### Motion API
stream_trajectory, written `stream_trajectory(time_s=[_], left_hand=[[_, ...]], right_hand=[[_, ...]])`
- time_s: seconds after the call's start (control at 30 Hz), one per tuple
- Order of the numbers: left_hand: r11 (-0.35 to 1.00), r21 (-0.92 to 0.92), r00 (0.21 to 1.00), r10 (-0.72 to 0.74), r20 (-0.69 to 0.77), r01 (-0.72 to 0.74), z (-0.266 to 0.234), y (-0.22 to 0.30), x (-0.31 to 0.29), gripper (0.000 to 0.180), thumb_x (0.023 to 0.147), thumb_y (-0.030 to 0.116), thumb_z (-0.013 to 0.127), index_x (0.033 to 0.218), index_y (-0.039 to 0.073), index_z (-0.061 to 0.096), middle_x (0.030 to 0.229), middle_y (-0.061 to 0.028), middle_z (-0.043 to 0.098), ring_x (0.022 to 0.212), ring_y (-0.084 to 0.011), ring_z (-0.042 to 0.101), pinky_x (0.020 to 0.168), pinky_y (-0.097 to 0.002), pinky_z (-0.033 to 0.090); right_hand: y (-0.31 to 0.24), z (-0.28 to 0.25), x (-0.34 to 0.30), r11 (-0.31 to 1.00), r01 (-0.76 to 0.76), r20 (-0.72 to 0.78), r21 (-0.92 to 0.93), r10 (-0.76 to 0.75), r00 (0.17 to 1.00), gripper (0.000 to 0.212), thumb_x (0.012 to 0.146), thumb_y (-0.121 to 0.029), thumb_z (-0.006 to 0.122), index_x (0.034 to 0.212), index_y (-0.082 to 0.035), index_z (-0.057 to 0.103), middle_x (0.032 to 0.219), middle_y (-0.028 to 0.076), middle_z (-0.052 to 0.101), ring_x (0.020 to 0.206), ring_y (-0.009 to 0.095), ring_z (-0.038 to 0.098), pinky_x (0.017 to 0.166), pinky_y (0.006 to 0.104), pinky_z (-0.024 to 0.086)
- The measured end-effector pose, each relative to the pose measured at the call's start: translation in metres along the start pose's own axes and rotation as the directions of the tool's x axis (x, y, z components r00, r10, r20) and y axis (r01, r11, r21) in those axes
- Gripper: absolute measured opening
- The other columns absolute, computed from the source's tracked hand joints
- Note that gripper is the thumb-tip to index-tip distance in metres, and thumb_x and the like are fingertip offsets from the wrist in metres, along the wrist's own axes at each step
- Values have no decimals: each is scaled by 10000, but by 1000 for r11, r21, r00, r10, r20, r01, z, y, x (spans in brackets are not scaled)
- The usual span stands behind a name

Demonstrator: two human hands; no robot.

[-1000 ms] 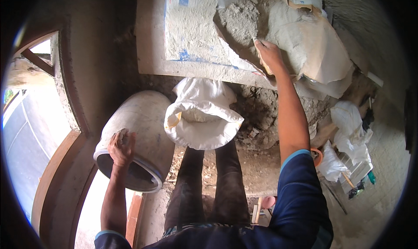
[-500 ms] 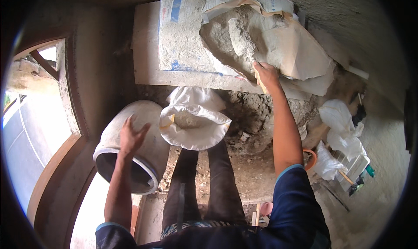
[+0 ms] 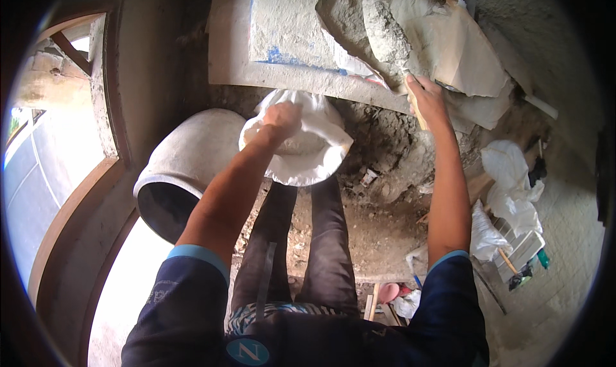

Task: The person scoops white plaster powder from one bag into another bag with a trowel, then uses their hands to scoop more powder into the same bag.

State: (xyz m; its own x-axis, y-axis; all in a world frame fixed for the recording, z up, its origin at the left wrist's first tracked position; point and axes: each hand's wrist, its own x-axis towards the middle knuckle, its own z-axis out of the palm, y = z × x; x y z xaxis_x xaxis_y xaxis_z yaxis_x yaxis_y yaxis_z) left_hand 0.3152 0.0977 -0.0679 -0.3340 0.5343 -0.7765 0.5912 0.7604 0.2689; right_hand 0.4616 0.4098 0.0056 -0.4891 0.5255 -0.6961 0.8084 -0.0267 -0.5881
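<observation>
Right hand [image 3: 427, 100]: fingers wrapped round the pale handle of the trowel, at the right of the near edge of the opened paper bag.
Trowel [image 3: 387, 33]: blade pointing far and slightly left, heaped with grey powder, over the paper bag's mouth.
Left hand [image 3: 282, 120]: fingers curled in at the far left part of the white sack's mouth; whether they have hold of the cloth cannot be told.
White sack [image 3: 308, 169]: mouth gaping, in the middle just beyond the person's legs, partly covered by the left hand and forearm.
Paper bag [image 3: 475, 62]: torn wide, grey powder inside, at the far side.
Board [image 3: 226, 59]: pale, under the powder-dusted paper, its bare left end showing.
Barrel [image 3: 192, 136]: whitish, on its side left of the sack, dark mouth toward the near left; the left forearm crosses before its right part.
Plastic bags [image 3: 507, 165]: white, crumpled, at the right, beside a white rack [image 3: 529, 246].
Window [image 3: 64, 155]: bright, at the left.
</observation>
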Motion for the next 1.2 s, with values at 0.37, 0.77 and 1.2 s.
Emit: stream_trajectory(time_s=[0.37, 0.77, 1.2], left_hand=[[936, -352, 996, -30, -86, -2, -63, -29, -4, 593, 766, 365, 795, 1253, 68, 631, 1209, -192, 668, 1145, -344, 631, 986, -415, 490], [739, -606, 952, -276, 129, 296, -13, -106, -86, 502, 777, 260, 782, 1164, -36, 659, 979, -191, 720, 899, -288, 706, 804, -382, 532], [738, -633, 946, -323, -25, 235, 10, -89, -98, 339, 906, 286, 612, 1027, -27, 658, 949, -280, 684, 956, -439, 658, 846, -473, 498]], right_hand=[[0, -2, -133, 967, 124, 198, -222, -80, 977, 447, 986, -358, 605, 1235, 10, 648, 820, 70, 632, 625, 133, 567, 579, 293, 465], [27, 109, -172, 879, 206, 425, -430, -4, 905, 425, 949, -341, 592, 1207, -6, 635, 1026, 246, 693, 972, 419, 665, 833, 470, 520], [73, 259, -157, 866, -133, 265, -482, 289, 920, 408, 869, -126, 585, 1256, 1, 557, 1114, 322, 654, 1115, 472, 612, 971, 499, 491]])
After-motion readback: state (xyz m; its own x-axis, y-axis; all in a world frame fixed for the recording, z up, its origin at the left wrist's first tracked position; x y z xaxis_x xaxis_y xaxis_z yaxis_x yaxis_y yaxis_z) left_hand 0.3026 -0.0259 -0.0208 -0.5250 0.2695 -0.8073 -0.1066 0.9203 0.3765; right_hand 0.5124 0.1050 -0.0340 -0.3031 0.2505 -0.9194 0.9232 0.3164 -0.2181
